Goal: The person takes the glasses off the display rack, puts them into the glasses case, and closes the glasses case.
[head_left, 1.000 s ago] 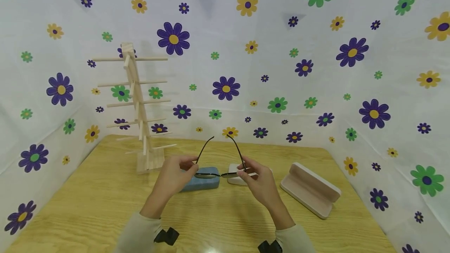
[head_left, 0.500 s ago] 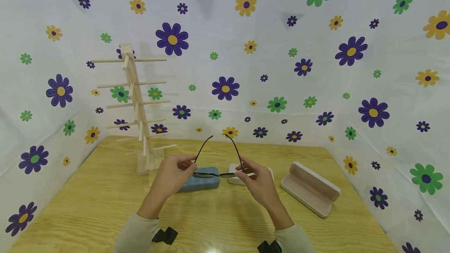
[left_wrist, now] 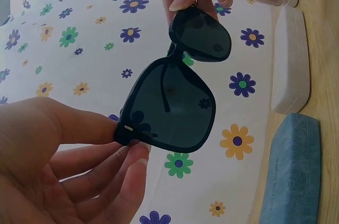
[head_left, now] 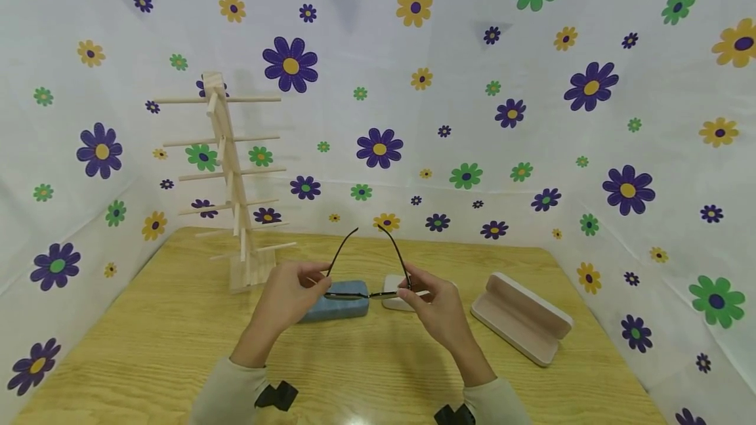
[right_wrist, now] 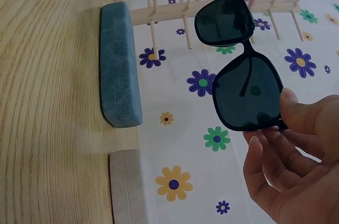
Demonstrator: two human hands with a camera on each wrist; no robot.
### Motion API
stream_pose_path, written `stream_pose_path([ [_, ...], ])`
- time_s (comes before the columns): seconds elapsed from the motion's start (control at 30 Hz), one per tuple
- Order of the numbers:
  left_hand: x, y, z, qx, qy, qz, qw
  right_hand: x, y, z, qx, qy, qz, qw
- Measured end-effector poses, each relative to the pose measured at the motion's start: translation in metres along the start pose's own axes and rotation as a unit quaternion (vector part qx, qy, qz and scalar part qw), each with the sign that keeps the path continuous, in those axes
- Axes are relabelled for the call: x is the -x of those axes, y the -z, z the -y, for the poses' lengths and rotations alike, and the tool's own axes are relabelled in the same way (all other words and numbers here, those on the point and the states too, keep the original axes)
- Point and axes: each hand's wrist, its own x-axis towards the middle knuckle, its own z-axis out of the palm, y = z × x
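A pair of black sunglasses (left_wrist: pixel 172 105) with dark lenses is held up above the table, temples unfolded and pointing away in the head view. My left hand (head_left: pixel 291 295) pinches one outer corner of the frame between thumb and fingers. At the opposite corner, my right hand (head_left: pixel 436 303) grips it the same way, its thumb at the lens edge in the right wrist view. Behind the sunglasses lie a blue glasses case (head_left: pixel 338 307) and a white glasses case (head_left: pixel 397 302), both closed and partly covered by the hands in the head view.
To the right, a beige glasses case (head_left: pixel 520 320) lies open. A wooden peg rack (head_left: pixel 227 149) stands at the back left, its pegs sticking out to both sides. Flower-patterned cloth (head_left: pixel 331 110) rises behind and beside the wooden table (head_left: pixel 366 372).
The sunglasses have tilted slightly, their lenses now seen nearly edge-on from the head. My left hand has shifted a little to the left; both hands keep their hold.
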Motion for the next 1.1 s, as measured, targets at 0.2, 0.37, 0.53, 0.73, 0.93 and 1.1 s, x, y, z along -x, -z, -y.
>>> stream_pose_path([
  [0.2, -0.0017, 0.0026, -0.0019, 0.003, 0.006, 0.003, 1.0, 0.0003, 0.0002, -0.0001, 0.01, 0.003, 0.004, 0.9999],
  [0.37, -0.0007, 0.0056, -0.0028, 0.016, 0.011, 0.006, 0.9998, 0.0014, -0.0007, -0.0013, 0.012, 0.006, 0.007, 0.9999],
  [0.53, 0.0, 0.0075, -0.0018, 0.017, 0.012, 0.005, 0.9998, 0.0035, -0.004, -0.0029, 0.021, 0.032, 0.017, 0.9991],
  [0.73, -0.0006, 0.0088, -0.0005, 0.017, 0.009, 0.0, 0.9998, 0.0051, -0.0072, -0.0027, 0.022, 0.043, 0.024, 0.9985],
  [0.93, -0.0002, 0.0096, 0.0004, 0.01, 0.008, -0.003, 0.9999, 0.0057, -0.0086, -0.001, 0.032, 0.051, 0.027, 0.9978],
  [1.1, -0.0007, 0.0078, 0.0012, 0.003, 0.009, -0.012, 0.9999, 0.0059, -0.0097, -0.0015, 0.049, 0.088, 0.022, 0.9947],
])
